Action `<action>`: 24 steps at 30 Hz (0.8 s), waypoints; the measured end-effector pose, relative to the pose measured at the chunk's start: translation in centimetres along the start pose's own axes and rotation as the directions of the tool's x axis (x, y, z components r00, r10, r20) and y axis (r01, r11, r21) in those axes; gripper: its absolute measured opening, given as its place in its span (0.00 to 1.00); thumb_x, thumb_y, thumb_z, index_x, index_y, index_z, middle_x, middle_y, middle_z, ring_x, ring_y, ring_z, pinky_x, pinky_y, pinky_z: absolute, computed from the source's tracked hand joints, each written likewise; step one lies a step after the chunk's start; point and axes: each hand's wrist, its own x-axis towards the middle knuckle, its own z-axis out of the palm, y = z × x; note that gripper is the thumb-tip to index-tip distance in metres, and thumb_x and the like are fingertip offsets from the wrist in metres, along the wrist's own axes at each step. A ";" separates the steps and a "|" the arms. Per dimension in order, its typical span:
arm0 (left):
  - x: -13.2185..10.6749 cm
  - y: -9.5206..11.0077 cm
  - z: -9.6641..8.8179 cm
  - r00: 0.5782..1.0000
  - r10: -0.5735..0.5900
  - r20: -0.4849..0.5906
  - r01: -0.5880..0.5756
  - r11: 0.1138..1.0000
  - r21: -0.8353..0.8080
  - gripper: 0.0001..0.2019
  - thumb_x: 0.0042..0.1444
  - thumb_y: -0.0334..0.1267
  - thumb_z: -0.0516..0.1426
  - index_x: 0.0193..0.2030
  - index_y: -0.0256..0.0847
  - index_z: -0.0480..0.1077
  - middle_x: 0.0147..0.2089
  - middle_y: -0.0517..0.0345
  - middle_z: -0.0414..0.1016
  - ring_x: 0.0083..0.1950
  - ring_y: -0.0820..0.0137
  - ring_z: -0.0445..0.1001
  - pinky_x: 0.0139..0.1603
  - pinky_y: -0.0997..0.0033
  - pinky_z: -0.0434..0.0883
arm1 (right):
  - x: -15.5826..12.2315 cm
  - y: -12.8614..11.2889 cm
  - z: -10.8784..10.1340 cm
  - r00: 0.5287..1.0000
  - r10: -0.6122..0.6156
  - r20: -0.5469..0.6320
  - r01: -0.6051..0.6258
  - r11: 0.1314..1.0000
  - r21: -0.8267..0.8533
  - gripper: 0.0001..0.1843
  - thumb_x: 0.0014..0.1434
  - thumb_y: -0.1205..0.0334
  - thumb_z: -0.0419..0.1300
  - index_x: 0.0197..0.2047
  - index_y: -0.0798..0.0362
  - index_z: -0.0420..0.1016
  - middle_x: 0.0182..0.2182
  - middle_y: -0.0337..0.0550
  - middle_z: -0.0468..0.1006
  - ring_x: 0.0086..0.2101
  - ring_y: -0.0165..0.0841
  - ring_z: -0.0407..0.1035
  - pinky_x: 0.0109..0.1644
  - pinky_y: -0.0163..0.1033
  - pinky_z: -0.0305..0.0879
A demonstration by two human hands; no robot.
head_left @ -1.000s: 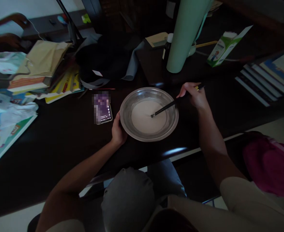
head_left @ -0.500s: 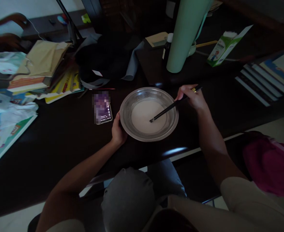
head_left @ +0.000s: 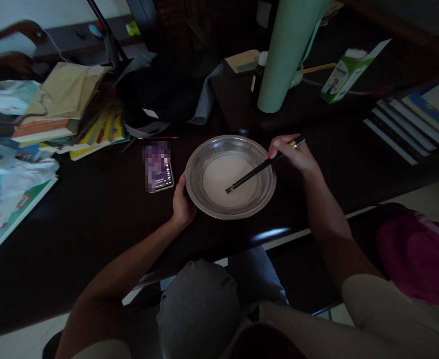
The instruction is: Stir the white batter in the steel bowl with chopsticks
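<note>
A round metal bowl (head_left: 194, 193) stands on the dark table before me, with a pale, whitish liquid (head_left: 222, 174) in it. My left hand (head_left: 183, 203) grips the bowl's left side, its fingers partly hidden under the rim. In my right hand (head_left: 292, 153), over the bowl's right edge, is a pair of black chopsticks (head_left: 254, 172) with gold bands near the top. They slant down to the left, and their tips are in the liquid near the middle. Left of the bowl lies a phone (head_left: 164, 180) with its screen lit.
Stacked books and papers (head_left: 64, 102) fill the left side. A dark bag (head_left: 163, 94) lies behind the phone. Beyond the bowl rise a tall green bottle (head_left: 288, 55), a small dark bottle (head_left: 257, 80) and a green-white box (head_left: 341, 77). More books (head_left: 409, 124) lie at right.
The chopsticks' tips have shifted left and slightly toward me in the liquid. My right hand has moved a little left with them. The bowl and my left hand stay in place.
</note>
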 end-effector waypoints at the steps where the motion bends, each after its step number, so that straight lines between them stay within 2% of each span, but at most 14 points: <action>1: 0.0 0.0 0.0 1.000 0.001 0.001 -0.001 1.000 0.004 0.14 0.59 0.49 0.59 0.44 0.44 0.78 0.52 0.57 0.82 0.62 0.58 0.75 0.66 0.57 0.71 | 0.0 -0.1 0.1 0.999 0.004 0.034 -0.003 1.000 -0.011 0.23 0.58 0.39 0.63 0.24 0.48 0.81 0.23 0.39 0.81 0.28 0.33 0.76 0.37 0.40 0.70; 3: 0.0 0.0 -0.1 1.000 0.000 0.009 0.000 1.000 0.011 0.13 0.60 0.49 0.59 0.44 0.45 0.78 0.52 0.57 0.82 0.63 0.59 0.75 0.65 0.58 0.71 | 0.2 -0.1 0.2 1.000 0.008 0.030 -0.007 1.000 -0.023 0.22 0.57 0.39 0.64 0.26 0.48 0.82 0.26 0.39 0.82 0.30 0.32 0.77 0.39 0.40 0.71; 6: 0.0 0.0 -0.1 1.000 -0.006 0.012 0.005 1.000 0.014 0.13 0.60 0.49 0.58 0.44 0.46 0.79 0.52 0.58 0.82 0.62 0.59 0.75 0.64 0.59 0.72 | 0.2 0.0 0.0 0.994 0.008 -0.105 -0.008 1.000 -0.006 0.22 0.57 0.39 0.64 0.24 0.47 0.80 0.24 0.38 0.81 0.28 0.32 0.76 0.37 0.40 0.70; 8: 0.0 0.0 -0.1 1.000 -0.005 0.006 0.005 1.000 0.013 0.13 0.60 0.48 0.58 0.45 0.46 0.79 0.51 0.58 0.83 0.61 0.58 0.76 0.63 0.59 0.72 | 0.1 0.0 -0.2 0.989 0.002 -0.151 0.000 1.000 0.009 0.24 0.58 0.38 0.63 0.21 0.47 0.78 0.20 0.38 0.78 0.26 0.32 0.74 0.34 0.41 0.70; 11: 0.0 0.0 0.0 1.000 -0.006 0.000 0.006 1.000 0.020 0.14 0.61 0.48 0.57 0.46 0.46 0.78 0.50 0.58 0.83 0.61 0.59 0.76 0.64 0.58 0.71 | 0.0 -0.1 0.0 0.999 -0.006 -0.044 0.006 1.000 0.007 0.25 0.59 0.38 0.62 0.21 0.47 0.79 0.20 0.39 0.78 0.25 0.32 0.74 0.34 0.41 0.70; 14: 0.0 0.1 0.0 1.000 0.001 0.023 -0.002 0.999 0.033 0.14 0.60 0.49 0.58 0.45 0.46 0.78 0.50 0.57 0.83 0.62 0.57 0.76 0.65 0.57 0.71 | 0.0 -0.1 0.3 0.997 0.005 0.079 -0.003 1.000 -0.022 0.21 0.58 0.39 0.63 0.26 0.47 0.82 0.25 0.39 0.82 0.29 0.32 0.76 0.38 0.40 0.71; 15: -0.1 0.1 0.0 1.000 0.007 0.029 -0.008 0.999 0.033 0.14 0.60 0.50 0.58 0.45 0.46 0.78 0.51 0.57 0.82 0.62 0.57 0.75 0.65 0.56 0.71 | 0.1 0.0 0.3 0.997 0.004 0.073 -0.002 1.000 -0.025 0.21 0.58 0.40 0.64 0.26 0.47 0.82 0.26 0.39 0.82 0.30 0.32 0.76 0.39 0.39 0.71; 17: -0.1 0.1 0.0 0.999 0.012 0.034 -0.013 0.999 0.031 0.14 0.59 0.50 0.59 0.45 0.46 0.78 0.51 0.57 0.82 0.62 0.56 0.75 0.65 0.56 0.71 | 0.1 0.1 0.1 1.000 -0.010 -0.010 0.010 1.000 -0.007 0.20 0.59 0.42 0.64 0.26 0.47 0.82 0.26 0.38 0.82 0.30 0.32 0.76 0.39 0.39 0.71; 20: 0.0 0.1 0.0 0.999 0.008 0.031 -0.009 0.999 0.031 0.14 0.59 0.50 0.58 0.44 0.46 0.78 0.51 0.57 0.82 0.63 0.56 0.75 0.65 0.55 0.71 | 0.0 0.2 -0.3 0.991 -0.007 -0.131 0.012 0.999 0.036 0.22 0.60 0.42 0.63 0.22 0.47 0.79 0.21 0.38 0.78 0.27 0.32 0.75 0.35 0.40 0.70; 22: 0.0 0.0 0.0 1.000 0.011 0.025 -0.011 1.000 0.026 0.13 0.59 0.49 0.58 0.43 0.46 0.78 0.51 0.57 0.82 0.62 0.57 0.75 0.65 0.56 0.71 | -0.1 0.0 -0.2 0.995 0.000 -0.097 0.003 1.000 0.029 0.23 0.60 0.41 0.63 0.20 0.47 0.79 0.20 0.38 0.77 0.26 0.32 0.75 0.35 0.41 0.70; 24: 0.0 0.0 -0.1 1.000 0.011 0.014 -0.011 1.000 0.016 0.12 0.59 0.49 0.59 0.43 0.46 0.79 0.50 0.58 0.83 0.61 0.57 0.76 0.65 0.56 0.71 | -0.1 -0.2 0.0 1.000 0.002 -0.008 -0.003 1.000 -0.003 0.23 0.59 0.40 0.63 0.22 0.47 0.80 0.22 0.39 0.79 0.28 0.33 0.76 0.37 0.41 0.71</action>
